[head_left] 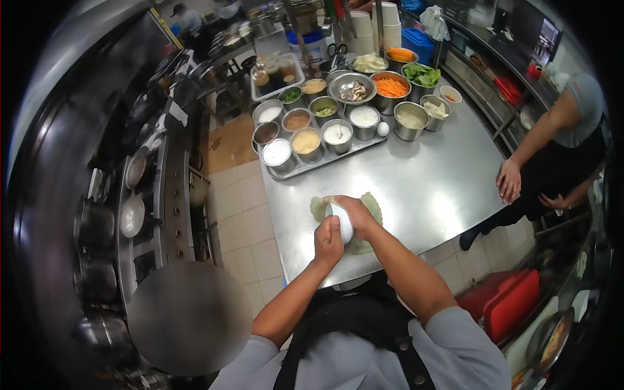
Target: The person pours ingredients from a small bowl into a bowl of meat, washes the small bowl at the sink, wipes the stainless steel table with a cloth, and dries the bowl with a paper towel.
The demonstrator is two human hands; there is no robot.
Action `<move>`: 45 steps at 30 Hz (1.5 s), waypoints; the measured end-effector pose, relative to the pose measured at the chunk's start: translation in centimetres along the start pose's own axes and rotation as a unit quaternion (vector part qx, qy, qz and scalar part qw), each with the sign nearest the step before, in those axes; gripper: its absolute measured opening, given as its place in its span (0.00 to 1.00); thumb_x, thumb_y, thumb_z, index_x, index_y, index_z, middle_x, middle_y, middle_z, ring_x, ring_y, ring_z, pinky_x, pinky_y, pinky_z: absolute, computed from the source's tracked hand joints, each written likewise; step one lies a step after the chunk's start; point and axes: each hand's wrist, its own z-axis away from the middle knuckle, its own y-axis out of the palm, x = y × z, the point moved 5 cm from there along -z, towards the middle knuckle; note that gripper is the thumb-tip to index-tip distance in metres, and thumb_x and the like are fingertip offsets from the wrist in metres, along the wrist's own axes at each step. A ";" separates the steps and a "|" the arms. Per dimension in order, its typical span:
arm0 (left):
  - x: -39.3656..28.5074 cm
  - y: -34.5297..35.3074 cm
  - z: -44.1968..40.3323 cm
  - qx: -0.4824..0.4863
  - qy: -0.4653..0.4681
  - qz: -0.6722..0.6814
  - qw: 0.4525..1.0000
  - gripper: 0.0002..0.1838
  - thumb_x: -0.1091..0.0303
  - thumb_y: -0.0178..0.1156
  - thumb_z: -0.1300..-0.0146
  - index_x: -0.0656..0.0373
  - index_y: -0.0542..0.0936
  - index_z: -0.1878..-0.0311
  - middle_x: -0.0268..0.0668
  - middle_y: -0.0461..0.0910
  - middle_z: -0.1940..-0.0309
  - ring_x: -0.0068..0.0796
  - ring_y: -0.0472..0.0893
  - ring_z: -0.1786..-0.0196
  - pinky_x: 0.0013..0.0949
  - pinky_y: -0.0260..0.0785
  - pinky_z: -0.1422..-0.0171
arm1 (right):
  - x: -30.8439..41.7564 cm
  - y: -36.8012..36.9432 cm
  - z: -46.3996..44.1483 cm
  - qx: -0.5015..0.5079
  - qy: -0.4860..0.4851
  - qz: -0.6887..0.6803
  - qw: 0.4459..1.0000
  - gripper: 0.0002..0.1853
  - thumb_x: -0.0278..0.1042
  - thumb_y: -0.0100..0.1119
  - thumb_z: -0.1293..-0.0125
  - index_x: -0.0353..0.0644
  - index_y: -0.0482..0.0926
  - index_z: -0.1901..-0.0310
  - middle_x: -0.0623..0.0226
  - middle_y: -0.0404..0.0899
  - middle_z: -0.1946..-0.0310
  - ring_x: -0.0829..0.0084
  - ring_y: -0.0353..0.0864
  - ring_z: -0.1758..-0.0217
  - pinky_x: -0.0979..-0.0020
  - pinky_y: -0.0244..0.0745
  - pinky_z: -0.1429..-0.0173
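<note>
A white rounded object (341, 224), like a bowl or cup, is held between my two hands over the steel table (416, 201). My left hand (329, 242) is wrapped round its left side with the thumb up. My right hand (353, 213) curls over its top and right side. Beneath and behind the hands lies a pale green, ruffled-edged piece (371, 207), partly hidden by them. What is inside the white object cannot be made out.
Beyond my hands, a tray (325, 164) bears several steel containers of ingredients, with an egg (383, 129) at its right. Shredded carrot (390, 87) and greens (422, 75) stand behind. A co-worker's hand (509, 181) rests at the table's right edge. Stoves with pans (132, 216) are left.
</note>
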 end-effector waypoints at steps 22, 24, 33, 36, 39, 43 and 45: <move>-4.2 -0.2 -3.3 -0.019 0.001 -0.022 1.000 0.22 0.58 0.51 0.27 0.63 0.73 0.76 0.36 0.72 0.83 0.25 0.69 0.79 0.34 0.61 0.73 | 0.3 -2.9 2.7 -0.115 -0.020 -0.203 0.972 0.21 0.44 0.38 0.26 0.39 0.74 0.43 0.62 0.78 0.49 0.66 0.77 0.45 0.66 0.68 0.36; -6.0 -0.3 -3.2 -0.141 -0.026 0.005 0.990 0.27 0.56 0.52 0.27 0.63 0.71 0.82 0.28 0.68 0.87 0.16 0.62 0.79 0.30 0.57 0.74 | 2.3 -1.2 4.0 -0.156 -0.105 -0.088 0.978 0.23 0.43 0.37 0.25 0.35 0.72 0.41 0.58 0.77 0.46 0.65 0.75 0.42 0.67 0.65 0.34; -5.8 0.6 -2.9 -0.097 0.160 -0.163 0.969 0.28 0.60 0.58 0.32 0.62 0.66 0.86 0.33 0.60 0.90 0.19 0.57 0.83 0.35 0.50 0.80 | 2.3 1.6 7.3 -0.276 -0.185 0.221 0.917 0.32 0.49 0.33 0.24 0.33 0.52 0.28 0.43 0.56 0.30 0.49 0.54 0.26 0.59 0.50 0.25; -5.6 0.5 -1.9 -0.070 0.141 -0.129 0.979 0.26 0.60 0.56 0.30 0.64 0.69 0.84 0.37 0.63 0.90 0.24 0.59 0.84 0.35 0.52 0.79 | 0.3 -1.3 5.0 -0.241 -0.078 -0.030 0.967 0.27 0.48 0.37 0.25 0.34 0.66 0.36 0.49 0.70 0.39 0.55 0.69 0.35 0.60 0.62 0.31; -7.0 0.7 -1.8 -0.091 0.111 -0.053 0.988 0.25 0.59 0.53 0.29 0.64 0.71 0.82 0.39 0.65 0.88 0.28 0.60 0.84 0.37 0.55 0.77 | -0.2 -1.7 4.1 -0.102 0.048 -0.343 0.932 0.21 0.47 0.38 0.25 0.41 0.76 0.47 0.61 0.81 0.51 0.63 0.81 0.49 0.61 0.73 0.41; -5.6 2.0 -1.9 -0.173 0.402 -0.267 0.858 0.18 0.67 0.51 0.30 0.61 0.74 0.78 0.42 0.69 0.85 0.43 0.67 0.82 0.43 0.57 0.77 | -5.8 -1.3 2.1 -0.086 0.088 -0.447 0.886 0.28 0.53 0.32 0.25 0.40 0.76 0.46 0.61 0.79 0.50 0.65 0.79 0.49 0.61 0.73 0.38; -5.3 2.8 -2.8 -0.083 0.383 -0.230 0.891 0.17 0.70 0.53 0.32 0.61 0.71 0.80 0.43 0.64 0.86 0.44 0.67 0.82 0.44 0.54 0.79 | -8.0 -0.2 2.3 -0.104 0.180 -0.462 0.862 0.26 0.53 0.35 0.25 0.39 0.75 0.48 0.58 0.79 0.50 0.61 0.79 0.48 0.59 0.72 0.38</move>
